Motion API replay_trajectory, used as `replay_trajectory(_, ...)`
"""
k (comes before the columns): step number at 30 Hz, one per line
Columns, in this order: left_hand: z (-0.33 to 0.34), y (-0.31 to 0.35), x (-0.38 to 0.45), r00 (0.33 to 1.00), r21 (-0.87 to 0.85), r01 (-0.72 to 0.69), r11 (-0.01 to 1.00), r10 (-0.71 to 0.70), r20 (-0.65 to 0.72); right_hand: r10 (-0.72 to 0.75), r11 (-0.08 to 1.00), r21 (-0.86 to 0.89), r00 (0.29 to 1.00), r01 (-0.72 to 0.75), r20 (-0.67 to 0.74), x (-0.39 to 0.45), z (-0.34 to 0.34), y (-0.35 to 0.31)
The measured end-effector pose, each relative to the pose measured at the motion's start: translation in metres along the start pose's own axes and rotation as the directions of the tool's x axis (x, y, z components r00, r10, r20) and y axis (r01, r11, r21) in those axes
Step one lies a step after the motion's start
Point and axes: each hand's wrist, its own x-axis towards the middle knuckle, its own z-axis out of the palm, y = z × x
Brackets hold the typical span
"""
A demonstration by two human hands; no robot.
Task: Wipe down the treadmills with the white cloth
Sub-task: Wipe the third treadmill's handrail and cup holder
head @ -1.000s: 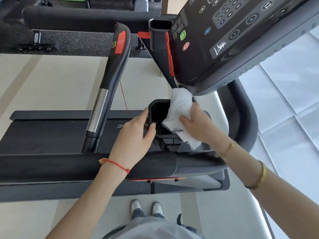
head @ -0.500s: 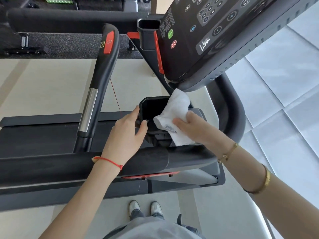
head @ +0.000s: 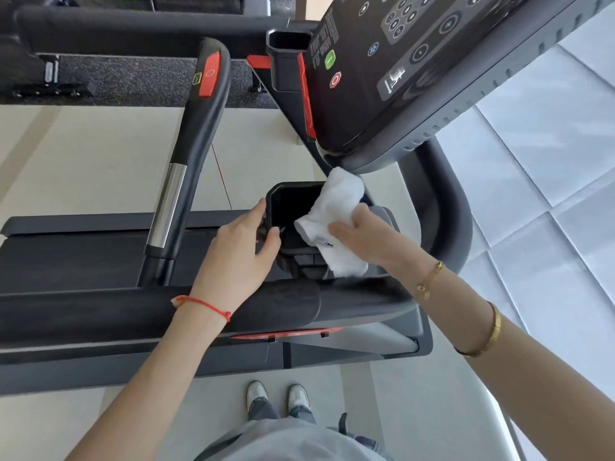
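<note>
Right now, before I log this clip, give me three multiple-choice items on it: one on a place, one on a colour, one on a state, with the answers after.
1. Where does the white cloth lie?
A. Over the right rim of the black cup holder
B. On the running belt
C. On the floor by the shoes

2. What colour is the string bracelet on the left wrist?
A. Green
B. Red
C. Blue

3. What is the left hand doing?
A. Hanging idle at the side
B. Pressing a console button
C. Gripping the near-left rim of the cup holder

Answers:
1 A: the cloth drapes from the holder's right edge, with the right hand pressing on it.
2 B: a red cord circles the wrist.
3 C: thumb and fingers curl on the holder's rim.
</note>
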Motion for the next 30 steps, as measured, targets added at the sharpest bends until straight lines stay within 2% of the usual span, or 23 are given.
replay_trajectory(2,0.0,0.0,0.0,1.0,-0.001,0.004,1.0,-0.004,-0.005,-0.059,0.997,-0.061,0.997,0.056,-0.052,0.011,-0.003,-0.005)
replay_trajectory(5,0.001,0.0,-0.001,1.0,0.0,0.008,1.0,-0.008,-0.003,-0.145,0.962,-0.246,0.986,0.12,-0.085,0.02,-0.002,-0.008)
replay_trajectory(10,0.0,-0.001,-0.002,1.0,-0.01,0.015,1.0,-0.015,-0.004,-0.248,0.966,-0.129,0.945,0.224,-0.213,0.007,0.005,0.004)
replay_trajectory(13,-0.003,0.0,-0.004,1.0,0.004,0.007,1.0,-0.007,-0.001,-0.353,0.935,-0.117,0.909,0.334,-0.224,-0.013,0.001,0.011)
replay_trajectory(16,-0.007,0.003,-0.008,1.0,0.045,-0.013,0.999,0.013,-0.014,-0.424,0.905,-0.106,0.893,0.412,-0.151,-0.036,-0.011,0.017)
replay_trajectory(20,-0.016,0.004,-0.023,0.999,0.045,-0.051,0.998,0.051,-0.011,-0.528,0.822,-0.141,0.831,0.552,0.173,-0.055,-0.025,0.016)
replay_trajectory(22,-0.02,0.001,-0.033,0.999,0.051,-0.031,0.998,0.032,-0.022,-0.541,0.791,-0.164,0.799,0.589,0.261,-0.053,-0.026,0.01)
replay_trajectory(26,-0.026,-0.002,-0.049,0.996,0.088,-0.026,0.996,0.033,-0.084,-0.553,0.751,-0.204,0.767,0.628,0.326,-0.035,-0.011,-0.014)
replay_trajectory(30,-0.033,-0.005,-0.063,0.99,0.111,-0.011,0.994,0.026,-0.138,-0.609,0.744,-0.135,0.748,0.654,0.266,-0.035,-0.002,-0.011)
